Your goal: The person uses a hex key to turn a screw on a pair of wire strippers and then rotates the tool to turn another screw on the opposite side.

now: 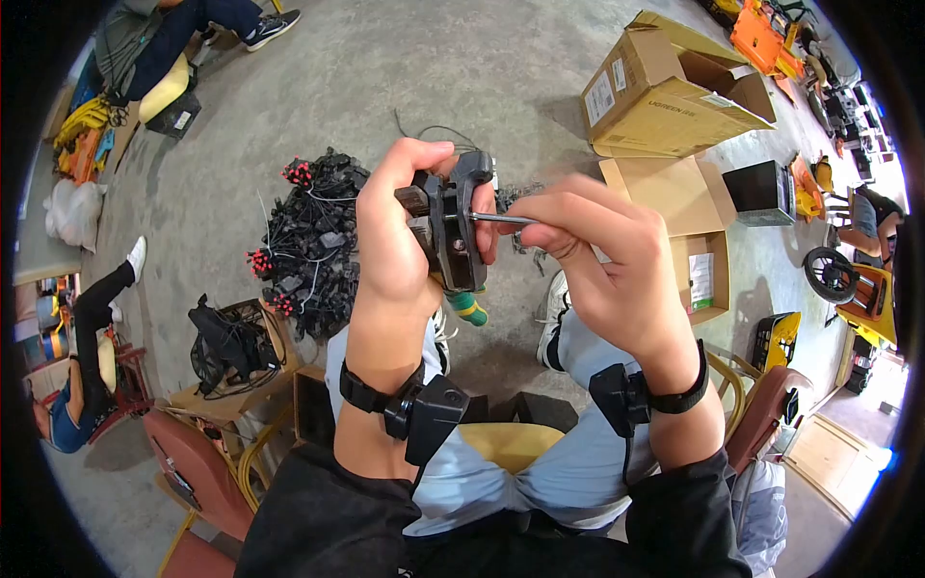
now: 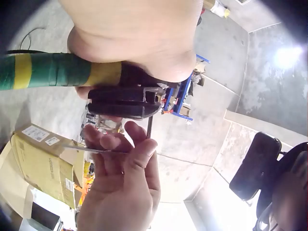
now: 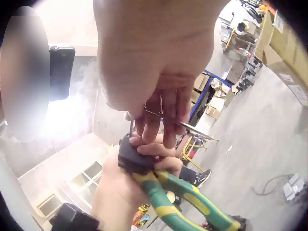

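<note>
My left hand grips a black clamp-like part with slotted plates, held up above the floor. Under it, in the same hand, are pliers whose green-and-yellow handles stick out below; their jaws are hidden by the hand and the part. My right hand pinches a thin L-shaped hex key between thumb and fingers. One leg of the key meets the side of the black part, while its long leg runs across the fingers in the left wrist view.
A pile of black cabled modules with red tips lies on the floor at left. Cardboard boxes stand at right, one opened flat-lidded. A chair is close at left; other people sit further off.
</note>
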Motion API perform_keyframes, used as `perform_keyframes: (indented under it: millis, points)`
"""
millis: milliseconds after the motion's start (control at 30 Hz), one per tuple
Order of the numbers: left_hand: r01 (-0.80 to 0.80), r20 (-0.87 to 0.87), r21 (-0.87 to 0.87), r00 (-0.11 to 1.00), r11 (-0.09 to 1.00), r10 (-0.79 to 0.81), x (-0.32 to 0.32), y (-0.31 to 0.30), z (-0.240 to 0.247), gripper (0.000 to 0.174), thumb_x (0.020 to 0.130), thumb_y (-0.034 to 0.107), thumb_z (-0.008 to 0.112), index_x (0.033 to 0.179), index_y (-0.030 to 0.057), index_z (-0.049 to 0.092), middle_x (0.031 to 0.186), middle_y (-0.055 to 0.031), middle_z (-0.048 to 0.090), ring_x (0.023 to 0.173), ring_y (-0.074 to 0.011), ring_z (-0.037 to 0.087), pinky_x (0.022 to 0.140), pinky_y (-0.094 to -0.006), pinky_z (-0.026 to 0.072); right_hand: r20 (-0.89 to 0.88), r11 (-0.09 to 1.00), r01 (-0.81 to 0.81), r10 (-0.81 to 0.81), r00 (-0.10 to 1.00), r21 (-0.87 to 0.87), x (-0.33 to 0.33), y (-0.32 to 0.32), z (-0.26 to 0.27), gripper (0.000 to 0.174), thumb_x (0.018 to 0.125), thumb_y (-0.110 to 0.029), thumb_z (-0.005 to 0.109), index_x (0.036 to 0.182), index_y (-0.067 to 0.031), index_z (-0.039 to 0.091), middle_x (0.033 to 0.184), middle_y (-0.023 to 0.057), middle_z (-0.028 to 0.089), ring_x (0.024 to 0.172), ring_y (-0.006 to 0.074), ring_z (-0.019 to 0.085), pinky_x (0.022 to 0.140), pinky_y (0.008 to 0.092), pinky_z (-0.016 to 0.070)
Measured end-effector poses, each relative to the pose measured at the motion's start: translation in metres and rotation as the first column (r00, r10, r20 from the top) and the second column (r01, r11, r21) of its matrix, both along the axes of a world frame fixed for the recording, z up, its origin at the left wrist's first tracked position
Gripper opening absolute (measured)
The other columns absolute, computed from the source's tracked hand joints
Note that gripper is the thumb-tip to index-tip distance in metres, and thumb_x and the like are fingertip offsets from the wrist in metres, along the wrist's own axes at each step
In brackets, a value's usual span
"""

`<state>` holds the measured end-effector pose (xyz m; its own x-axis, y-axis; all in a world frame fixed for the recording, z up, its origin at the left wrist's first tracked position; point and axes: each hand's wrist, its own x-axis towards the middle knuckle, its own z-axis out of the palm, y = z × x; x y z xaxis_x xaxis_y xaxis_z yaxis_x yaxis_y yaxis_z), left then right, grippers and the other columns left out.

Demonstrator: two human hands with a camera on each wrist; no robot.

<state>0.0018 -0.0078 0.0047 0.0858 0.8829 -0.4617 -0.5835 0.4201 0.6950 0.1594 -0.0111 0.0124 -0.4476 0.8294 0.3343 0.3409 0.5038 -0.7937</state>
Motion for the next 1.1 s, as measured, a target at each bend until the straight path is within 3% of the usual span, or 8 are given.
perform_keyframes:
  millis: [133, 200, 333, 533, 667, 833, 933, 1100]
  points:
    - [0.003, -0.022, 0.058, 1.000, 0.998, -0.001, -0.004, 0.000, -0.008, 0.040, 0.079, 0.037, 0.040, 0.058, 0.0039, 0.048, 0.052, -0.0071, 0.047, 0.045, -0.0174, 0.047, 0.044, -0.0276, 0.0381, -0.141, 0.908, -0.043, -0.018, 0.990, -0.416, -0.001, -0.006, 0.009, 0.015, 0.088, -0.008, 0.049, 0.087, 0.0032, 0.059, 0.063, 0.0066, 0.058, 0.059, 0.0136, 0.056, 0.053, 0.0223, 0.0435]
    - [-0.009, 0.012, 0.079, 1.000, 0.997, 0.008, -0.005, 0.000, -0.011, 0.035, 0.078, 0.033, 0.044, 0.065, 0.0025, 0.053, 0.057, -0.0086, 0.053, 0.045, -0.0180, 0.051, 0.044, -0.0285, 0.0422, -0.339, 0.612, -0.206, -0.107, 0.935, -0.764, -0.001, -0.005, 0.018, 0.026, 0.093, -0.017, 0.043, 0.088, 0.0045, 0.057, 0.058, 0.0057, 0.056, 0.053, 0.0104, 0.054, 0.050, 0.0212, 0.0416]
    - [0.003, 0.054, 0.059, 0.999, 0.998, -0.006, -0.004, 0.001, -0.011, 0.036, 0.078, 0.034, 0.044, 0.065, 0.0025, 0.053, 0.057, -0.0086, 0.053, 0.044, -0.0181, 0.051, 0.044, -0.0285, 0.0422, -0.288, 0.629, -0.161, -0.105, 0.952, -0.760, 0.000, -0.004, 0.020, 0.027, 0.094, -0.019, 0.042, 0.088, 0.0041, 0.056, 0.058, 0.0052, 0.055, 0.050, 0.0093, 0.052, 0.050, 0.0216, 0.0411]
    - [0.030, 0.075, 0.021, 0.997, 0.999, -0.032, 0.000, 0.001, -0.005, 0.041, 0.079, 0.040, 0.041, 0.057, 0.0055, 0.048, 0.052, -0.0061, 0.047, 0.045, -0.0169, 0.046, 0.045, -0.0272, 0.0365, -0.300, 0.824, -0.093, -0.096, 0.949, -0.559, -0.004, -0.007, 0.006, 0.018, 0.090, -0.011, 0.047, 0.085, 0.0006, 0.060, 0.057, 0.0036, 0.054, 0.051, 0.0072, 0.048, 0.049, 0.0238, 0.0401]
    - [0.020, 0.074, -0.046, 0.997, 0.999, -0.016, 0.002, 0.001, 0.000, 0.046, 0.080, 0.043, 0.038, 0.051, 0.0075, 0.043, 0.048, -0.0041, 0.041, 0.044, -0.0167, 0.041, 0.045, -0.0263, 0.0328, -0.155, 0.994, 0.021, -0.038, 0.987, -0.106, -0.003, -0.001, -0.002, 0.010, 0.083, -0.002, 0.051, 0.085, -0.0017, 0.061, 0.063, 0.0075, 0.057, 0.053, 0.0151, 0.053, 0.051, 0.0271, 0.0422]
    - [0.046, 0.163, 0.000, 0.986, 0.999, -0.045, -0.004, 0.001, -0.009, 0.038, 0.077, 0.038, 0.048, 0.065, 0.0029, 0.054, 0.057, -0.0081, 0.053, 0.044, -0.0178, 0.050, 0.044, -0.0295, 0.0420, 0.036, 0.954, -0.004, -0.007, 0.999, 0.298, 0.002, 0.005, -0.007, 0.009, 0.083, 0.000, 0.052, 0.084, 0.0019, 0.060, 0.064, 0.0076, 0.057, 0.061, 0.0133, 0.056, 0.056, 0.0248, 0.0434]
    - [0.025, 0.097, -0.001, 0.995, 1.000, -0.025, -0.005, 0.002, -0.011, 0.038, 0.078, 0.038, 0.048, 0.067, 0.0018, 0.055, 0.057, -0.0085, 0.054, 0.044, -0.0180, 0.051, 0.044, -0.0294, 0.0423, -0.110, 0.992, 0.006, -0.019, 0.994, -0.122, -0.001, -0.005, 0.005, 0.012, 0.087, -0.005, 0.049, 0.085, 0.0017, 0.059, 0.061, 0.0060, 0.057, 0.058, 0.0130, 0.056, 0.053, 0.0246, 0.0434]
    - [0.005, 0.037, 0.110, 0.999, 0.994, -0.009, -0.004, 0.000, -0.009, 0.039, 0.079, 0.037, 0.047, 0.069, 0.0003, 0.055, 0.057, -0.0087, 0.054, 0.044, -0.0186, 0.051, 0.044, -0.0295, 0.0425, -0.319, 0.544, -0.225, -0.083, 0.944, -0.808, 0.002, -0.002, 0.025, 0.025, 0.094, -0.016, 0.042, 0.086, 0.0033, 0.055, 0.056, 0.0035, 0.055, 0.053, 0.0120, 0.055, 0.050, 0.0228, 0.0441]
